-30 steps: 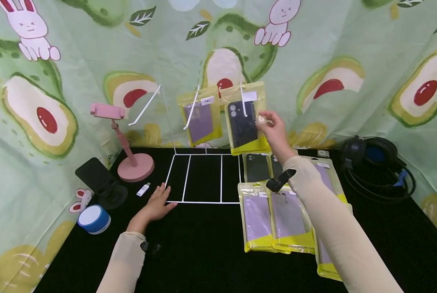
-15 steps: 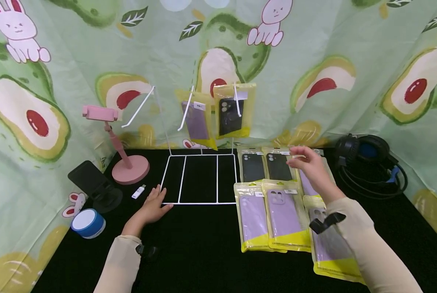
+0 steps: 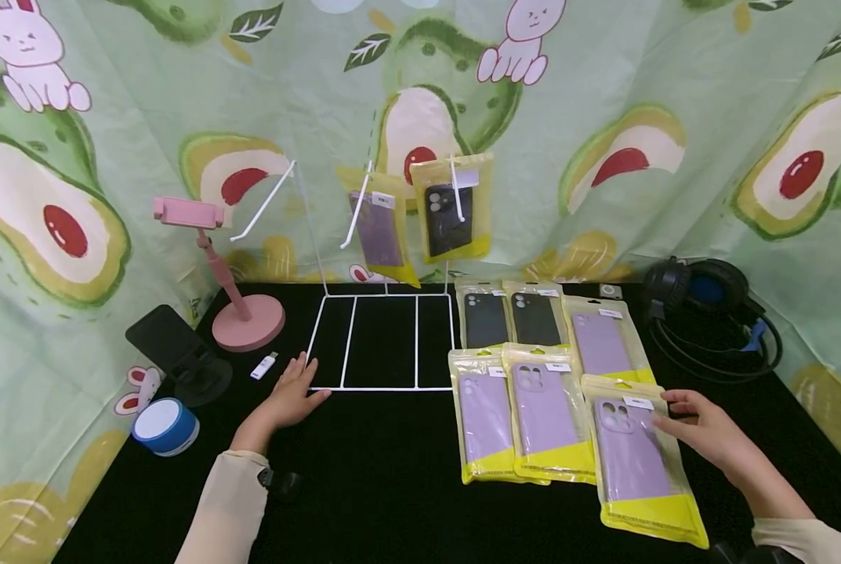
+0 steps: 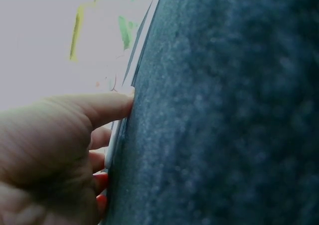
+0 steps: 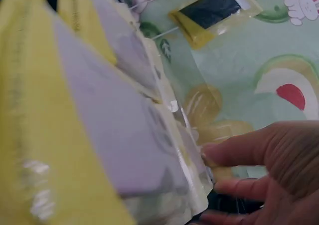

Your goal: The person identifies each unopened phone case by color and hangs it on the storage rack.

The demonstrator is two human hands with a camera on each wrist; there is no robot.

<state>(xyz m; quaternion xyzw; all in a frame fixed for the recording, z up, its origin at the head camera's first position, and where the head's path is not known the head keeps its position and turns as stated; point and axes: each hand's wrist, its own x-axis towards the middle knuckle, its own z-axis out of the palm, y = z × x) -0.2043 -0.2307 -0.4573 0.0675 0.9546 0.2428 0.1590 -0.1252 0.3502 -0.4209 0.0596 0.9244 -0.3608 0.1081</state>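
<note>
A white wire rack [image 3: 385,345] stands at the back of the black table. On its hooks hang a purple phone case packet [image 3: 378,231] and a black one [image 3: 451,211] [image 5: 214,8]. Several more yellow-edged packets lie to the right of the rack's base. My right hand [image 3: 698,431] lies with relaxed fingers [image 5: 234,147] touching the right edge of the nearest purple packet [image 3: 632,458] [image 5: 114,135]. My left hand [image 3: 289,395] [image 4: 60,150] rests flat on the cloth, fingertips against the front left corner of the rack's wire base [image 4: 117,140].
At the left stand a pink phone holder [image 3: 240,313] and a black phone stand [image 3: 180,352], with a blue and white round box [image 3: 164,425] and a white USB stick [image 3: 263,365]. Black headphones [image 3: 709,313] lie at the back right. One rack hook [image 3: 261,204] is bare.
My right hand left the hanging black packet and came down and toward me to the nearest purple packet's edge. The left hand stayed put.
</note>
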